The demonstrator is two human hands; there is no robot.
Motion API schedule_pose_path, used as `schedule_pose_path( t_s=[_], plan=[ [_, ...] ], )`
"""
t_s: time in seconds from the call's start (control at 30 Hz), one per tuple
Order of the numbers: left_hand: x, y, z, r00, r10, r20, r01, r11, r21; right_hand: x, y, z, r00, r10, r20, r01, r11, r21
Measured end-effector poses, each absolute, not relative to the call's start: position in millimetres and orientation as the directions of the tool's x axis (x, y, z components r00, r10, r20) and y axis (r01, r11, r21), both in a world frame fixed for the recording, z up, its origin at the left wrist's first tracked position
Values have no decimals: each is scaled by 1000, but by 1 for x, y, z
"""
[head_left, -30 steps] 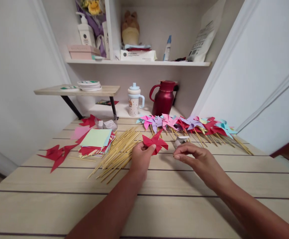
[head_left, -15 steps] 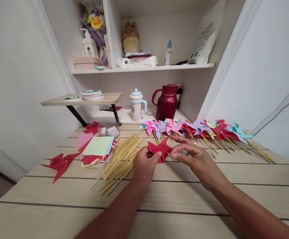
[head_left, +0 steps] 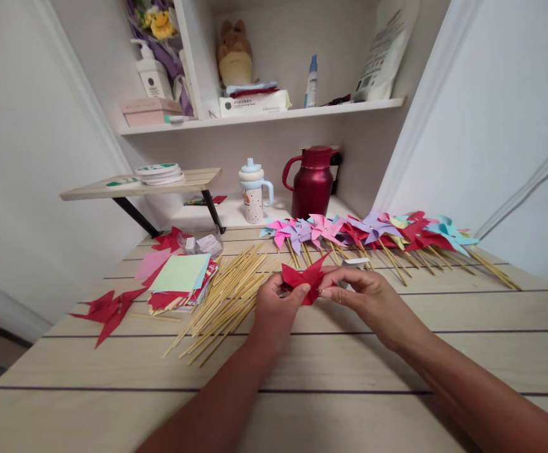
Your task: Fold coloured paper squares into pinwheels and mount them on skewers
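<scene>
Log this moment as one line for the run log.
left hand: holds red pinwheel | right hand: pinches same pinwheel | nearby: sticks, paper stack, finished pinwheels

a red jug and a spouted cup stand at the back of the worktop; bamboo sticks lie beside a stack of coloured paper.
</scene>
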State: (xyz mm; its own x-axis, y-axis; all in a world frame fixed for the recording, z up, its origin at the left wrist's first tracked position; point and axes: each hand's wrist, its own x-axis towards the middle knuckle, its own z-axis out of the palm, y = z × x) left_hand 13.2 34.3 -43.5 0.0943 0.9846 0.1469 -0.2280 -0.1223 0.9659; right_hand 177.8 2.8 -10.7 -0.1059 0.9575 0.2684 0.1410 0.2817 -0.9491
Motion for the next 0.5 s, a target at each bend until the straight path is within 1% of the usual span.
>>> schedule_pose_path(
  t_s=[0.1, 0.3, 0.5],
  plan=[
    [13, 34, -44, 90, 984, 154, -211, -132, 968, 178, 1, -10, -120, 956, 267, 150, 283, -947],
    [14, 27, -36, 96, 983, 155, -148, -140, 979, 180, 1, -10, -102, 956, 277, 227, 293, -929],
    [16, 25, -36, 63, 979, 195, -73, -191, 979, 179, -1, -9, -91, 957, 277, 318, 291, -902]
  ],
)
